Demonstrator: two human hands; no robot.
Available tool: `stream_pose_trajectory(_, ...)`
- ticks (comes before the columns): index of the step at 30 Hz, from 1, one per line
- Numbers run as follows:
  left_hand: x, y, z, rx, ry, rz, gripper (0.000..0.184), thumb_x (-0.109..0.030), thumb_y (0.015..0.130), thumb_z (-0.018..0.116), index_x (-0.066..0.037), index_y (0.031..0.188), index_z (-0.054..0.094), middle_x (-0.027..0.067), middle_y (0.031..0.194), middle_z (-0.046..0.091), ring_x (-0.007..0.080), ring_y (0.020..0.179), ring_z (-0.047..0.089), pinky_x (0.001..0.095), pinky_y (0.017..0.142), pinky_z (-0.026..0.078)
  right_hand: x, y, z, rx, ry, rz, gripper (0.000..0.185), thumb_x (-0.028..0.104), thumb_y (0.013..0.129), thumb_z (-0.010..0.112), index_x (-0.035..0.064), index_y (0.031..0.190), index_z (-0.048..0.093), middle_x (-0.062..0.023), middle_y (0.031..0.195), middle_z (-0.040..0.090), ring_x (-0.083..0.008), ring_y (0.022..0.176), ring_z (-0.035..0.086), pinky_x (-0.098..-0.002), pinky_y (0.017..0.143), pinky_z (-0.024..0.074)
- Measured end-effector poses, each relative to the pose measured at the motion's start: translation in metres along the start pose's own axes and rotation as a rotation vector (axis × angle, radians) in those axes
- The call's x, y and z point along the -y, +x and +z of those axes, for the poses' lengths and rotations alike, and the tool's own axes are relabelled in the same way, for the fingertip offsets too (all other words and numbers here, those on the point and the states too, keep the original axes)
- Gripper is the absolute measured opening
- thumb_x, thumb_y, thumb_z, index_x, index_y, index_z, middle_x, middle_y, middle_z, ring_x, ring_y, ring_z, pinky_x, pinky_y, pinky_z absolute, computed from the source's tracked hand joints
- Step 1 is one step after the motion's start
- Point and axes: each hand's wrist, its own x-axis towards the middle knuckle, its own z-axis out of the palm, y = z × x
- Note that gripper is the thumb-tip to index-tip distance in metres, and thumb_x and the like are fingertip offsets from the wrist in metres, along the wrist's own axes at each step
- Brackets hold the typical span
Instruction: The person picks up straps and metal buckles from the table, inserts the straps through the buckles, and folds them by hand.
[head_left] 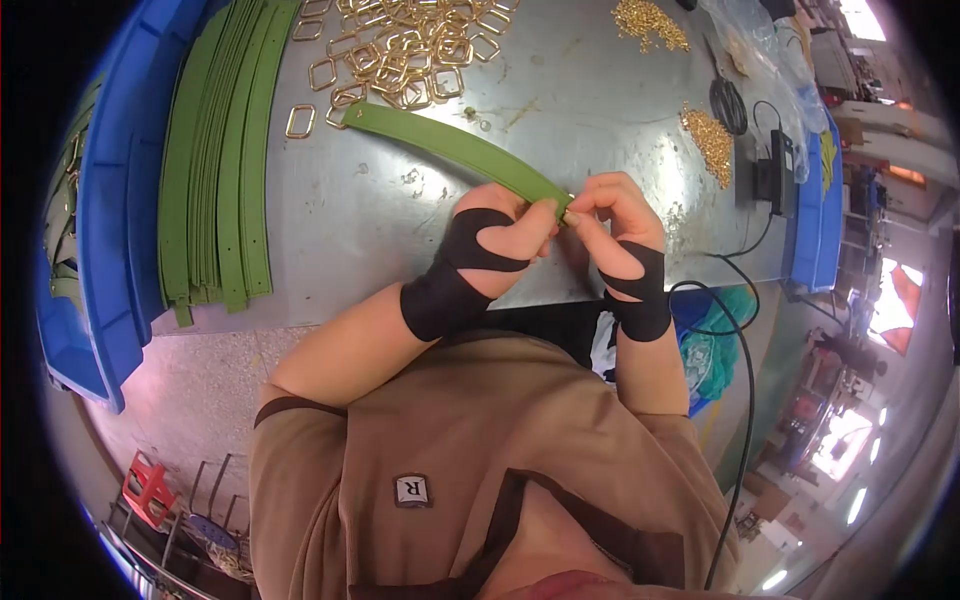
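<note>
A long green strap (455, 145) slants across the metal table's front part, its far end beside the gold rectangular rings (405, 55). My left hand (500, 230) is closed around the strap near its near end, with the thumb on top. At that same end, my right hand (618, 215) pinches the strap's tip between thumb and fingers. A small shiny bit shows at the fingertips, too small to make out. Both hands wear black wrist supports. A small gold piece (359, 113) sits on the strap's far end.
Stacked green straps (215, 160) lie left, beside a blue bin (125, 200). Small gold pieces form two piles (708, 145), (650, 24) at the right. Black scissors (728, 103), a black adapter (775, 185) with cables and another blue bin (818, 220) are farther right.
</note>
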Motion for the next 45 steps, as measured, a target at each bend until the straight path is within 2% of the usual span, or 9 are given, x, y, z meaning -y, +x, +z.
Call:
stream_pose_trajectory(16,0.006,-0.004,0.006,-0.057,0.058,0.094,0.018,-0.014,0.095,0.057,0.0,0.089,0.066,0.0028,0.073,0.063,0.0087,0.061,0.058,0.0238,0.053,0.043,0.005,0.002,0.001,0.024,-0.08,0.034,0.016,-0.008,0.079,0.066,0.0027,0.09,0.063,-0.0047,0.097,0.057,-0.013,0.084,0.051,-0.0249,0.076,0.0401)
stream_pose_trajectory(18,0.007,-0.004,0.007,-0.089,0.122,0.144,0.023,-0.018,0.094,0.053,-0.001,0.091,0.068,0.0147,0.07,0.065,0.0268,0.063,0.064,0.0369,0.06,0.048,0.008,0.003,0.0,0.01,-0.064,0.059,0.017,-0.008,0.079,0.066,0.0023,0.093,0.064,-0.0047,0.096,0.057,-0.0131,0.084,0.051,-0.0249,0.076,0.0401)
stream_pose_trajectory(19,0.011,-0.002,0.007,-0.087,0.122,0.145,0.023,-0.018,0.094,0.053,-0.001,0.091,0.068,0.0147,0.07,0.065,0.0268,0.063,0.064,0.0369,0.06,0.048,0.014,0.005,-0.001,0.051,-0.16,0.02,0.02,-0.008,0.079,0.066,0.0017,0.097,0.065,-0.005,0.096,0.057,-0.0136,0.084,0.052,-0.0253,0.076,0.0406)
stream_pose_trajectory(21,0.018,0.0,0.006,-0.067,0.108,0.212,0.013,-0.009,0.095,0.056,0.0,0.09,0.065,0.0023,0.076,0.063,0.0086,0.062,0.058,0.0241,0.054,0.044,0.018,0.007,-0.004,0.09,-0.257,-0.019,0.023,-0.007,0.079,0.066,0.0011,0.101,0.066,-0.0053,0.096,0.057,-0.0141,0.085,0.053,-0.0257,0.077,0.0411)
stream_pose_trajectory(27,0.017,-0.003,0.006,-0.054,0.213,0.266,0.014,-0.007,0.097,0.054,0.0,0.091,0.065,0.003,0.074,0.064,0.0088,0.062,0.06,0.024,0.056,0.047,0.023,0.016,-0.013,0.209,-0.423,-0.131,0.026,-0.001,0.079,0.065,0.0019,0.106,0.065,-0.0102,0.096,0.06,-0.0232,0.091,0.057,-0.0319,0.089,0.0436)
stream_pose_trajectory(29,0.013,-0.006,0.007,-0.061,0.215,0.244,0.014,-0.006,0.097,0.054,0.0,0.092,0.065,0.0033,0.073,0.064,0.0092,0.062,0.061,0.024,0.057,0.048,0.021,0.024,-0.013,0.285,-0.566,-0.344,0.022,0.0,0.079,0.063,0.0029,0.1,0.065,-0.0129,0.097,0.062,-0.0297,0.092,0.057,-0.0375,0.095,0.0421)
stream_pose_trajectory(37,0.013,-0.01,0.007,-0.112,0.356,0.346,0.012,-0.004,0.097,0.054,0.0,0.093,0.064,0.0051,0.068,0.063,0.0109,0.06,0.062,0.0263,0.056,0.048,0.023,0.032,-0.02,0.45,-0.469,-0.202,0.014,0.006,0.078,0.061,0.0044,0.091,0.062,-0.0097,0.087,0.063,-0.0305,0.087,0.059,-0.039,0.091,0.0414)
stream_pose_trajectory(43,0.001,-0.015,0.006,-0.155,0.507,0.486,0.007,-0.001,0.095,0.056,-0.002,0.089,0.062,0.0062,0.064,0.057,0.0162,0.053,0.052,0.0336,0.051,0.04,0.02,0.032,-0.017,0.439,-0.459,-0.258,0.011,0.007,0.077,0.062,0.0043,0.088,0.061,-0.0091,0.083,0.061,-0.0286,0.084,0.059,-0.0373,0.088,0.0411)
stream_pose_trajectory(45,0.001,-0.015,0.006,-0.162,0.484,0.52,0.009,-0.003,0.089,0.055,-0.004,0.092,0.064,0.0155,0.077,0.062,0.034,0.07,0.06,0.0409,0.063,0.047,0.02,0.031,-0.015,0.425,-0.445,-0.277,0.01,0.007,0.077,0.062,0.0042,0.086,0.061,-0.0089,0.083,0.061,-0.0282,0.083,0.059,-0.0369,0.087,0.0412)
